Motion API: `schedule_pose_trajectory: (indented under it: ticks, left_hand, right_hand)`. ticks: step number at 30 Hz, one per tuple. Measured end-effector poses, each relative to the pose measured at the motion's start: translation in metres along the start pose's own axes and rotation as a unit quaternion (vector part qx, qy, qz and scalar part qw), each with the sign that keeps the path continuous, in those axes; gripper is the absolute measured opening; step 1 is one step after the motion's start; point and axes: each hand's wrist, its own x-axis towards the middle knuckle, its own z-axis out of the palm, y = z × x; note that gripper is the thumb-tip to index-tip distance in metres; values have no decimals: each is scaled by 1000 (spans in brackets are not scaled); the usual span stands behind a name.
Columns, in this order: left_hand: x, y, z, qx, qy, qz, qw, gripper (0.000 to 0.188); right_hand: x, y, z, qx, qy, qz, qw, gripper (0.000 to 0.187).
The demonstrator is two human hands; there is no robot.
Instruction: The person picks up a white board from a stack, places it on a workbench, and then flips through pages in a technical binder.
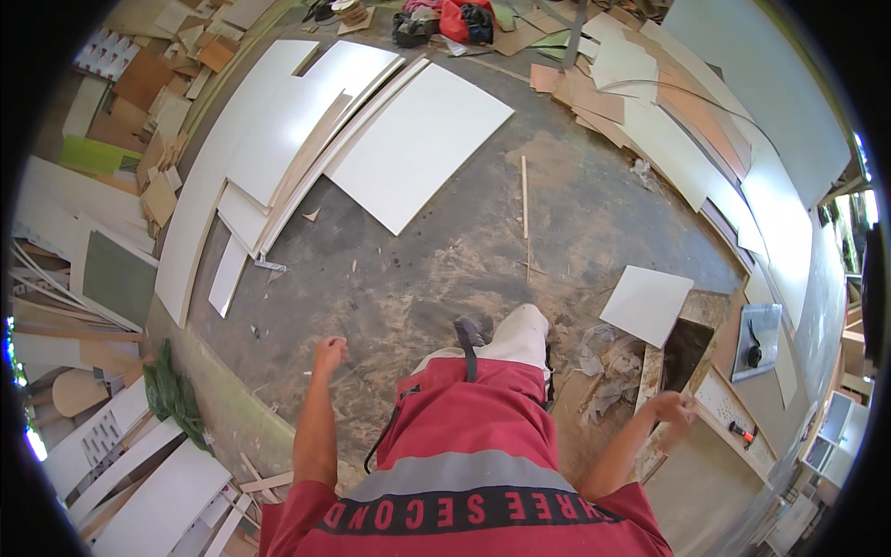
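My left hand (329, 354) hangs over the bare floor, left of my body, its fingers curled in with nothing showing in them. My right hand (672, 408) is out to the right, blurred, above the edge of a wooden box-like frame (645, 376); its fingers are too smeared to read. Just beyond it a small white square panel (647, 304) lies on top of the frame. Crumpled clear plastic (613, 367) sits beside the frame. A tool with an orange-and-black handle (742, 433) lies on a light board right of that hand.
Ahead, a large white panel (422, 144) leans against stacked long white boards (255, 139). A thin wood strip (524, 200) lies on the dusty floor. Offcuts are heaped at left. Sheets line the right wall, near a glossy grey panel (754, 334). Green plastic (172, 395) lies at lower left.
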Motion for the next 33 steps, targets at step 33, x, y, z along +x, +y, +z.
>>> schedule_pose_trajectory:
  ticks: [33]
  left_hand:
    - [697, 156, -86, -54, -87, -45, 994, 26]
  right_hand:
    - [-859, -345, 122, -20, -638, 533, 556, 34]
